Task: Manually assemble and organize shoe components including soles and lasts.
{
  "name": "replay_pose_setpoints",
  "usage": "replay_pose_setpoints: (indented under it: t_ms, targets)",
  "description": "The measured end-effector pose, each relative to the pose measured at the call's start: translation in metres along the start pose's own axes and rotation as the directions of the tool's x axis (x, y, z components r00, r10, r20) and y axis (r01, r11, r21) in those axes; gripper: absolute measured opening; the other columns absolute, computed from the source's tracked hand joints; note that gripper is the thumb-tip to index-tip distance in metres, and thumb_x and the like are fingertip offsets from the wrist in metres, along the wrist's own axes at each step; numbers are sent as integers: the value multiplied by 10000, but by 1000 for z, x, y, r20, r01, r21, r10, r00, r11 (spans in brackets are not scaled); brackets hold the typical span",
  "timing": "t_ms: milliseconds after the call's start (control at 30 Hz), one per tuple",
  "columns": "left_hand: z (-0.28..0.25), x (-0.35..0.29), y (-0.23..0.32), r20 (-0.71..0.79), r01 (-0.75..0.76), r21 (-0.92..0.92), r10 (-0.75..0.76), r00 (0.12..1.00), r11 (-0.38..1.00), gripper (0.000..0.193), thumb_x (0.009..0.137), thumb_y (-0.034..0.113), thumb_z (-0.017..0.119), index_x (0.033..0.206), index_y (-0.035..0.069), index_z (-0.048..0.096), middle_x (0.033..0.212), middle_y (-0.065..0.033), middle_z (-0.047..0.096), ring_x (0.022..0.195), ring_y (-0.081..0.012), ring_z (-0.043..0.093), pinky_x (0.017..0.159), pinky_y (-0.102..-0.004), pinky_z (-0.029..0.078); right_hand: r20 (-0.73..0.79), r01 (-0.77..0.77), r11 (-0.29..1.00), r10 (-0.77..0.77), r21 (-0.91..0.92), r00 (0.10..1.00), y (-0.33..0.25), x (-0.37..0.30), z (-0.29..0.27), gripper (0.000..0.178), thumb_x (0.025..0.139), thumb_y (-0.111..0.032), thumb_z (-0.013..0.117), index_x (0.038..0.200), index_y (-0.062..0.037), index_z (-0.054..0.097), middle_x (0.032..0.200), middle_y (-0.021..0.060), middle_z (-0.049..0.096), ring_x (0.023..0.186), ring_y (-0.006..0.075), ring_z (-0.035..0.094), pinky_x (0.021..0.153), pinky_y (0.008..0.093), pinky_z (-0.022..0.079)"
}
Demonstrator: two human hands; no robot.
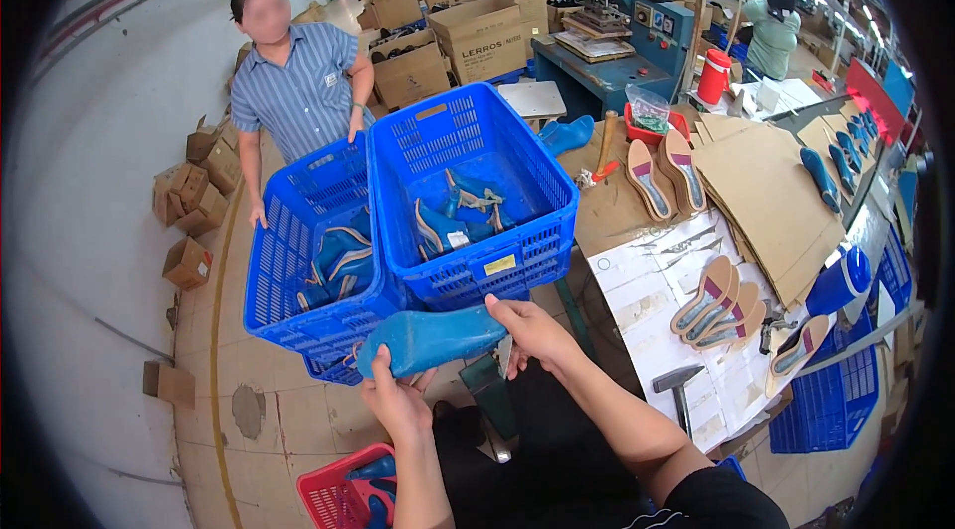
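A blue shoe last lies crosswise between my two hands, just in front of the blue crates. My left hand is closed under and around its left part, with the thumb on the near side. At the narrower right end, my right hand grips it, thumb on top. Something thin and pale shows beneath the right fingers; I cannot make out what it is. Beyond the last, a blue plastic crate holds several lasts with tan insoles on them. The blue crate to its left holds more of them.
A person in a striped shirt holds the left crate. On the right, a work table carries insoles, a hammer, cardboard and a row of blue lasts. A red basket sits at lower left.
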State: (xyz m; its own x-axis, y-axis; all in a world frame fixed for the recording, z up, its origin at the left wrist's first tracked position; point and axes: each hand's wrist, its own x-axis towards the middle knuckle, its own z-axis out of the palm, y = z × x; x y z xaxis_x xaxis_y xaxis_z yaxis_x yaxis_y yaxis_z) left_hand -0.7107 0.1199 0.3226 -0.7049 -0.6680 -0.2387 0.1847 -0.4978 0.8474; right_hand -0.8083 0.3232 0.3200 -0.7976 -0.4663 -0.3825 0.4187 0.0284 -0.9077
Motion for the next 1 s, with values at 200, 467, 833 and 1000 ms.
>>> replay_pose_setpoints:
  t_ms: [200, 467, 833, 1000]
  targets:
    - [-11, -6, -5, -22, -20, -32, 19, 1000, 999, 422, 1023, 334, 697, 1285, 11, 625, 1235, -167, 710, 994, -322, 775, 771, -535, 699, 14, 7, 1000, -7, -7, 1000, 0, -3, 8, 727, 1083, -635, 518, 1276, 57, 627, 664, 139, 702, 493, 216, 713, 395, 259, 484]
    - [16, -12, 0, 18, -53, 63, 52, 999, 997, 319, 1021, 292, 716, 1184, 20, 681, 1119, -144, 746, 917, -280, 780, 695, -487, 702, 22, -51, 993, 49, 103, 999, 8, 2, -11, 729, 1088, -623, 513, 1270, 72, 631, 682, 154, 709, 477, 237, 707, 376, 267, 477]
    - [14, -10, 4, -34, -170, 99, 175, 984, 980, 341, 1016, 310, 720, 1178, 11, 693, 1067, -152, 769, 845, -263, 791, 633, -412, 695, 29, 3, 996, -6, 91, 1000, 13, 13, 0, 784, 1078, -650, 515, 1379, 71, 581, 800, 179, 745, 513, 246, 730, 400, 280, 505]
    - [12, 12, -27, -40, -31, 59, 33, 999, 998, 413, 999, 319, 736, 1257, 7, 651, 1148, -165, 733, 896, -286, 782, 637, -432, 696, 89, -32, 994, 23, 100, 996, 25, 21, -23, 782, 1076, -666, 496, 1376, 49, 602, 784, 180, 745, 518, 237, 733, 394, 271, 510]
